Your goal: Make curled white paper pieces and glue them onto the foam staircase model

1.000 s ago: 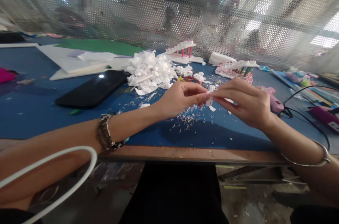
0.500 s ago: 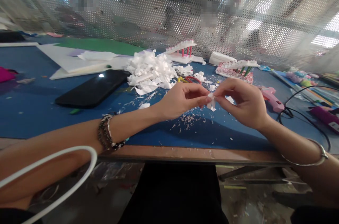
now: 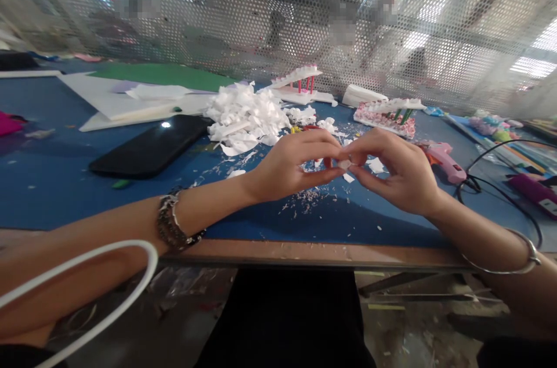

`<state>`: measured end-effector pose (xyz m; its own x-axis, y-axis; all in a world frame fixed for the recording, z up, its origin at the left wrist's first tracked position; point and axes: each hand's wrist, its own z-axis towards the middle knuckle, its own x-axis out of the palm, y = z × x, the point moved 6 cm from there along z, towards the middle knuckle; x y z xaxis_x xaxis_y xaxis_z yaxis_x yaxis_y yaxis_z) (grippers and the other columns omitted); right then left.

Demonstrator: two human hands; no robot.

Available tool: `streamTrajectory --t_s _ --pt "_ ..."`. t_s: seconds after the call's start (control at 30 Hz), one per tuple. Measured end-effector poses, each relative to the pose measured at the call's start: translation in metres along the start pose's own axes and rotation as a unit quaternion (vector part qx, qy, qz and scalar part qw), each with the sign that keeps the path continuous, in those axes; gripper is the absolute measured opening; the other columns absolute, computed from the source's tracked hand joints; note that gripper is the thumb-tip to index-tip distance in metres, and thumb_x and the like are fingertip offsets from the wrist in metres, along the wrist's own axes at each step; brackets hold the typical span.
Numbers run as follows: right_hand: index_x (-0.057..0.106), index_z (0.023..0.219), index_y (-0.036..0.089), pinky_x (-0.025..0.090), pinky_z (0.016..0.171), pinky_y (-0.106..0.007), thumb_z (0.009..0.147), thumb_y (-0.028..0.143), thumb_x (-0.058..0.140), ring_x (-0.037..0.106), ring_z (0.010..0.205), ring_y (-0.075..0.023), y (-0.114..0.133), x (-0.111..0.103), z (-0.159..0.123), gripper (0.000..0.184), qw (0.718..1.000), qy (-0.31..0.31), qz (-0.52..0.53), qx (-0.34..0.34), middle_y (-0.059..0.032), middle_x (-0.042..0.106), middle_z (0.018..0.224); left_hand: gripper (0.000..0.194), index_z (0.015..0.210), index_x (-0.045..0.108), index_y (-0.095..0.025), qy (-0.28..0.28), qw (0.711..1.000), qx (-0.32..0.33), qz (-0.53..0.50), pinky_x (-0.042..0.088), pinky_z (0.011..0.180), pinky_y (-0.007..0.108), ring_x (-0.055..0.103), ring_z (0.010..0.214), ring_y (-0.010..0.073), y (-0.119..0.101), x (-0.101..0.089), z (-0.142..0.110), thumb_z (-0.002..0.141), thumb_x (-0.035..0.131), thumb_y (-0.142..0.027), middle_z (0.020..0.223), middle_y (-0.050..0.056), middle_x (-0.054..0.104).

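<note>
Between my two hands, over the blue table top [image 3: 261, 220], is a small white scrap [image 3: 345, 164], perhaps paper or thin foam. My left hand [image 3: 291, 165] pinches it from the left with thumb and fingertips. From the other side, the thumb and forefinger of my right hand [image 3: 391, 168] close on the same scrap. Fingertips hide part of it. Just beyond my left hand lies a large heap of torn white scraps [image 3: 248, 115]. Fine white crumbs [image 3: 307, 199] are strewn under my hands.
A black phone [image 3: 150, 147] with its light on lies at left, before white sheets [image 3: 108, 102] and a green sheet [image 3: 161, 75]. Behind stand two small white models, one on red posts [image 3: 300, 75], one on green [image 3: 387, 112]. Right is a pink glue gun [image 3: 448, 162] with black cable [image 3: 500, 188].
My fingertips have drawn closer together around the white scrap. It now looks smaller and more bunched; earlier a flap hung below my fingers. My forearms have barely moved.
</note>
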<state>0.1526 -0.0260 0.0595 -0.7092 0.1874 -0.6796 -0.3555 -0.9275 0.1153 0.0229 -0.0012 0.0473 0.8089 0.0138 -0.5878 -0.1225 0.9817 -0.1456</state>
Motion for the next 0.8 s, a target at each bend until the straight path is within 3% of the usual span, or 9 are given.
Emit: streamTrajectory --t_s 0.17,0.4,0.8 --pt "0.056 0.104 0.017 0.048 0.07 -0.023 0.082 0.006 0.056 0.057 0.075 -0.0085 0.0 0.0 0.0 0.025 1.0 -0.003 0.013 -0.01 -0.0005 0.06 0.084 0.009 0.085 0.064 -0.015 -0.013 0.998 0.029 0.048 0.049 0.069 0.021 0.059 0.076 0.0095 -0.002 -0.001 -0.002 0.083 0.06 -0.022 0.085 0.005 0.063" --pt "0.058 0.101 0.018 0.049 0.072 -0.025 0.08 0.005 0.058 0.058 0.076 -0.0095 -0.001 -0.002 0.001 0.025 0.999 -0.018 0.036 -0.001 -0.0005 0.06 0.084 0.012 0.092 0.062 -0.016 -0.029 0.998 0.0 0.059 0.048 0.068 0.018 0.06 0.071 0.0077 -0.005 -0.002 -0.002 0.08 0.064 -0.021 0.079 0.001 0.066" --pt "0.056 0.101 0.019 0.05 0.07 -0.026 0.08 0.016 0.06 0.057 0.077 -0.0108 -0.012 -0.004 -0.001 0.021 0.997 -0.02 0.063 0.033 -0.0024 0.062 0.09 0.008 0.082 0.059 -0.019 -0.049 0.995 -0.065 -0.065 0.052 0.063 0.019 0.061 0.071 0.0086 0.006 -0.001 -0.001 0.077 0.063 -0.016 0.08 0.0 0.066"
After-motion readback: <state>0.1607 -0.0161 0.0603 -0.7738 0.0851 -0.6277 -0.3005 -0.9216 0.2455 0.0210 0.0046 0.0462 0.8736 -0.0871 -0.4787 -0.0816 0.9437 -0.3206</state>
